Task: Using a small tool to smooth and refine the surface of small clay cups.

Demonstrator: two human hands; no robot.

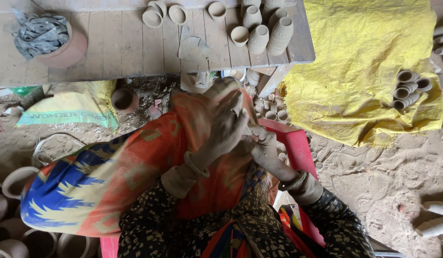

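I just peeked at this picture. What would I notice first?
Probably the two clay-grey hands, left hand and right hand, pressed together in the middle over a bright orange and blue cloth. Next, the big yellow sheet at upper right with stacked clay cups lying on it, and more cups on the wooden table at the top.

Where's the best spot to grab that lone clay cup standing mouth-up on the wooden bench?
Probably by the rim, from above: the clay cup stands upright with its mouth open, stacks crowd its right side, and the wooden bench is bare to its left.
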